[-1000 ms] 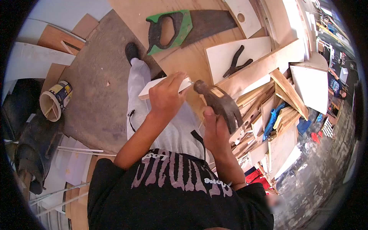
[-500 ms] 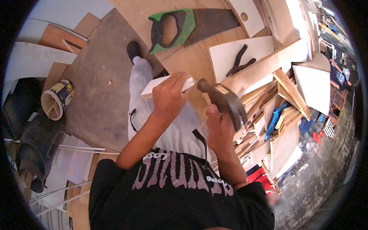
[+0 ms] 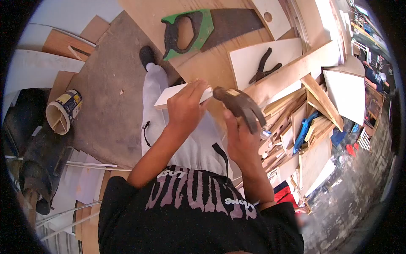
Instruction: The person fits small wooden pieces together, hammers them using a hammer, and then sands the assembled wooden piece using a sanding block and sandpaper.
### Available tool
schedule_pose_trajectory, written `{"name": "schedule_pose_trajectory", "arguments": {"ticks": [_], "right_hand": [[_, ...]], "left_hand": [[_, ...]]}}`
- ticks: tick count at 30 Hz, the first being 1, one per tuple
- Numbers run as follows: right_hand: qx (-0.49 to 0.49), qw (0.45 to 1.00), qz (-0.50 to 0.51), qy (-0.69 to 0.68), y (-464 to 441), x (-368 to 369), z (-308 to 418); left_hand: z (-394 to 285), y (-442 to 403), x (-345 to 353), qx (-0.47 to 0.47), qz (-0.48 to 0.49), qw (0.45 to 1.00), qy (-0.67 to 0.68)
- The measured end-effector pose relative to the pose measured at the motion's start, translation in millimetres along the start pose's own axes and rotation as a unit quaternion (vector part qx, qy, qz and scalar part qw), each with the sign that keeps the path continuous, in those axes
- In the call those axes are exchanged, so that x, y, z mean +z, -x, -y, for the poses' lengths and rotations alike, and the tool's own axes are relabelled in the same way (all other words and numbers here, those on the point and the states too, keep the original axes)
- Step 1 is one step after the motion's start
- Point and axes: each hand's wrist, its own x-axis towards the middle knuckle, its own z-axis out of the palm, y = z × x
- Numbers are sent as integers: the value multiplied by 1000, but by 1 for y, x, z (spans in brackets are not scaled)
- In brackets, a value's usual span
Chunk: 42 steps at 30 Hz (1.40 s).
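Note:
My left hand [image 3: 186, 106] is closed around a small white-faced wooden block [image 3: 165, 98] above my lap. In my right hand [image 3: 242, 137] is a claw hammer [image 3: 240, 106], its dark head pointing left. The hammer's striking face is at the block's right end, close to my left fingertips; whether it touches I cannot tell. Most of the hammer's handle is hidden by my right hand. Beyond my hands a handsaw [image 3: 198, 31] with a green and black handle lies on a plywood sheet [image 3: 196, 70].
Black-handled pliers [image 3: 264, 67] rest on a white board [image 3: 239, 59]. A pile of wood offcuts [image 3: 292, 122] stands to the right. On the left a bucket [image 3: 63, 111] lies tilted on the floor. A person [image 3: 374, 78] is at the far right.
The hammer in my right hand has moved left, bringing its head up to the block's end. My left hand and the block have stayed nearly in place.

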Motion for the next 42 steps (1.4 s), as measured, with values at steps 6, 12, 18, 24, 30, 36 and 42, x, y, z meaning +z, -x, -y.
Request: {"name": "schedule_pose_trajectory", "arguments": {"ticks": [6,12,18,24,30,36,42], "right_hand": [[162,983,8,-81,6,-17,20],[74,997,-3,-25,-33,23,-15],[-7,996,-43,-73,-41,50,-42],[11,993,-34,-114,-36,56,-52],[40,995,-1,-88,-28,63,-66],[-32,991,-61,-111,-30,72,-80],[-19,992,-51,-111,-28,74,-81]], "left_hand": [[2,4,4,-9,1,1000,-1],[1,3,3,-10,-4,1000,6],[1,3,0,-8,-1,1000,13],[3,3,0,-4,5,1000,4],[1,2,-1,-11,10,1000,16],[3,3,0,-11,12,1000,25],[0,3,-2,-13,15,1000,17]]}}
